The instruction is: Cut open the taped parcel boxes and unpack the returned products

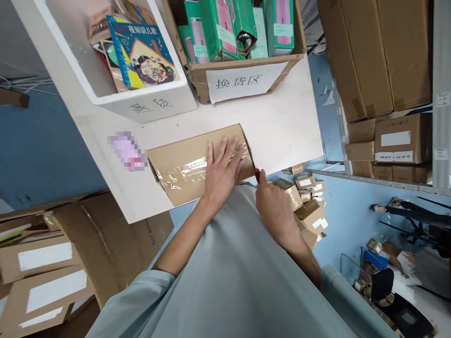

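A taped cardboard box (179, 164) lies on the white table close to my body. Flat on its top, fingers spread over the clear tape, rests my left hand (223, 166). My right hand (275, 202) is closed around a red utility knife (257, 175), whose front end is at the box's right end; the blade itself cannot be made out. Left of the box is a blurred-out pinkish-purple item (127, 150) on the tabletop.
Behind the box stand a white foam bin (141, 105) with books and a carton (200, 84) of green packages. Cardboard boxes (312, 216) are heaped on the floor at right, beside a shelf of cartons (401, 136). A large open carton (116, 244) sits at lower left.
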A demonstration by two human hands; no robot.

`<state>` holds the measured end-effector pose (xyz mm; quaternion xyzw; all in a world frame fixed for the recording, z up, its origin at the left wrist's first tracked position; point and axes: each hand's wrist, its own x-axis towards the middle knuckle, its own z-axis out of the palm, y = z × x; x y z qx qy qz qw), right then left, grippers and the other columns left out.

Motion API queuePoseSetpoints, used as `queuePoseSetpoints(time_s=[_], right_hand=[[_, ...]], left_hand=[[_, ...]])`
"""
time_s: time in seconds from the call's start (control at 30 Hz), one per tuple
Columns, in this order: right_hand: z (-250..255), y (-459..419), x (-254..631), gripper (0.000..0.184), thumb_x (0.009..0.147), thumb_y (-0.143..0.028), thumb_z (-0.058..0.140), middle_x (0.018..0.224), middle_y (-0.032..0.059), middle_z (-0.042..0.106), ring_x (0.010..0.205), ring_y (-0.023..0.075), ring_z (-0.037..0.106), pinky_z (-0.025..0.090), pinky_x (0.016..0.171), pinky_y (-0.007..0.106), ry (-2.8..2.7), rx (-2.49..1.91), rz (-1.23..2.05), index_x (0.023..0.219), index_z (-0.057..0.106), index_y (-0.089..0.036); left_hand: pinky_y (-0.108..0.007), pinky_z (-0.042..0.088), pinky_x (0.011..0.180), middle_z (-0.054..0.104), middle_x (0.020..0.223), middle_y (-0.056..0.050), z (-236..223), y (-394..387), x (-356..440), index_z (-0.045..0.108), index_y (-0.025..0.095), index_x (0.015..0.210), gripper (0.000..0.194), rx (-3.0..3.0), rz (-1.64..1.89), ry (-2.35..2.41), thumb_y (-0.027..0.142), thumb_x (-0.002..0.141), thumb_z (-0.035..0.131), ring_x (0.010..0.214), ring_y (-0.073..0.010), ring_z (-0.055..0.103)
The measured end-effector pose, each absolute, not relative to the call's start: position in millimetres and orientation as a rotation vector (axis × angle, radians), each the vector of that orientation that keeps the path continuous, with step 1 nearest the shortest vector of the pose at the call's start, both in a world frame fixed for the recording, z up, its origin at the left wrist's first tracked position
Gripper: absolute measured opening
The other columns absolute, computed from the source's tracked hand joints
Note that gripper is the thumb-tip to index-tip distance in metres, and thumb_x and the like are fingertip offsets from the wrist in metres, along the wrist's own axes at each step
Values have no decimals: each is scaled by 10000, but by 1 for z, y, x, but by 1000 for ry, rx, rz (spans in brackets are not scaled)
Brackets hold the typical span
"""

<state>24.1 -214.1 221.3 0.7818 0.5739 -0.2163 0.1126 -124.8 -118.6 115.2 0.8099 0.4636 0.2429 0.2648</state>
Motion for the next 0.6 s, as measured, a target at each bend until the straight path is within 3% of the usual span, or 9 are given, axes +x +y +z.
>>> queuePoseSetpoints(time_s=[0.2, 0.27, 0.33, 0.47, 0.6], right_hand=[[249, -206, 66, 520, 1137, -481, 514, 806, 91, 825, 656, 306, 761, 607, 682, 401, 1842, 2680, -747, 1540, 703, -212], [223, -186, 87, 449, 1142, -538, 495, 862, 84, 837, 665, 268, 758, 606, 697, 376, 1798, 2816, -932, 1322, 760, -222], [176, -161, 106, 445, 1139, -590, 470, 967, 80, 855, 649, 200, 745, 590, 661, 318, 1740, 2865, -1303, 1130, 718, -221], [75, -113, 115, 429, 1105, -609, 518, 1149, 119, 857, 764, 154, 746, 568, 637, 254, 1484, 2882, -1772, 1126, 631, -196], [43, -90, 85, 495, 1183, -559, 487, 1181, 124, 841, 947, 151, 737, 629, 857, 302, 1577, 2587, -1848, 1222, 681, -105]], left_hand=[[-761, 166, 1451, 547, 1790, -127, 125, -114, -133, 580, 311, 1688, 496, 2187, 611, 1256, 375, 1202, 499, 1749, -347, 400], [-743, 170, 1456, 545, 1791, -125, 128, -113, -143, 590, 314, 1685, 498, 2189, 591, 1270, 393, 1204, 486, 1749, -340, 400], [-731, 181, 1457, 561, 1779, -121, 133, -114, -157, 609, 320, 1673, 494, 2194, 581, 1294, 412, 1204, 483, 1747, -336, 403], [-731, 243, 1444, 617, 1737, -102, 142, -124, -201, 661, 360, 1622, 476, 2177, 576, 1387, 485, 1204, 468, 1735, -329, 427], [-728, 319, 1420, 623, 1732, -112, 150, -141, -247, 688, 340, 1585, 542, 2100, 610, 1582, 605, 1205, 408, 1730, -343, 435]])
